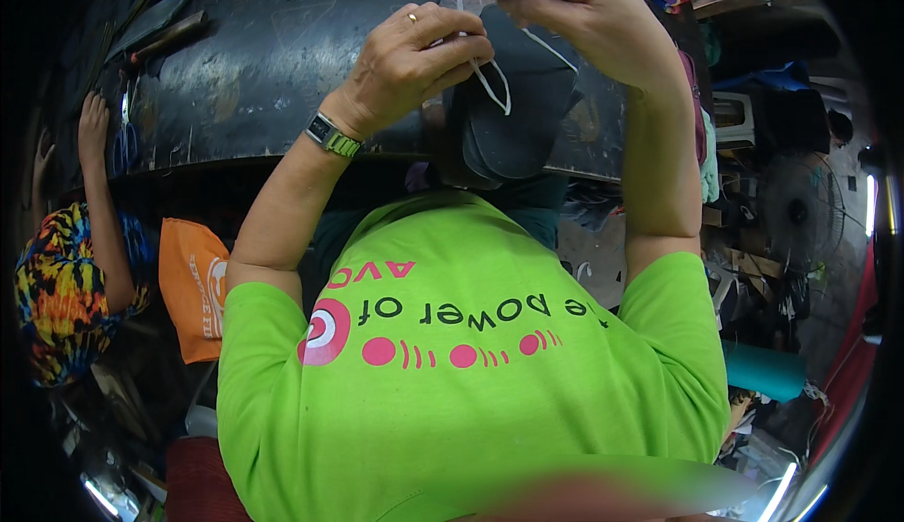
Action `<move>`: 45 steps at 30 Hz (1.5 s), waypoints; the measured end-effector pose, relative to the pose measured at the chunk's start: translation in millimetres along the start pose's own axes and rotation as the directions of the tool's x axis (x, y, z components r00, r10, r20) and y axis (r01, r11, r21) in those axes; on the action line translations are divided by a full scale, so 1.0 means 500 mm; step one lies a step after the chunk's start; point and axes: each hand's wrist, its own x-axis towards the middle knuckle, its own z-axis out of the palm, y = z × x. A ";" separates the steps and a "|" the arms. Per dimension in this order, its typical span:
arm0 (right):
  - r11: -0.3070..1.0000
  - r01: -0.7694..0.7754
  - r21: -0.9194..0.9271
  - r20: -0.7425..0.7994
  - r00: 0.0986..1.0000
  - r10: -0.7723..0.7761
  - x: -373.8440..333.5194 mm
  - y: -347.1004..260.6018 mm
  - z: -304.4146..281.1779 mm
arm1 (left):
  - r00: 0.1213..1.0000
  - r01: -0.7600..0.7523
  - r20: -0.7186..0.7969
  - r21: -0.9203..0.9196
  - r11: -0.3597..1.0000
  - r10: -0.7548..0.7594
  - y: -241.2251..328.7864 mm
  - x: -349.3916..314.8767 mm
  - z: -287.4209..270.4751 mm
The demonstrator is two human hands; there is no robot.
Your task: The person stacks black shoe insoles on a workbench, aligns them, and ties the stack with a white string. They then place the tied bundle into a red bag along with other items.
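Basically, left hand, upper centre, is pinched closed on the white cord, probably to control the loop over the black piece; right hand, top edge, is curled (can't tell what it holds). Shirt, lower centre, has upside-down black and pink lettering; orange bag, left, has white print.

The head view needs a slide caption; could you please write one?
Left hand pinching a white cord over a dark rounded piece, right hand raised nearby.
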 end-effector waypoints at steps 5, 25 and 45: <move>0.982 0.145 -0.120 0.140 0.982 -0.128 0.065 -0.002 0.018 | 0.979 -0.199 0.067 0.081 0.977 0.193 -0.013 0.016 -0.019; 0.982 0.076 -0.172 -0.126 0.987 -0.099 -0.019 0.148 0.003 | 0.957 0.210 0.249 -0.249 0.946 -0.146 -0.010 0.053 -0.022; 0.849 0.256 -0.463 -0.417 0.782 -0.463 -0.041 0.120 0.137 | 0.558 0.774 0.629 -0.630 0.065 -0.542 -0.047 0.069 -0.029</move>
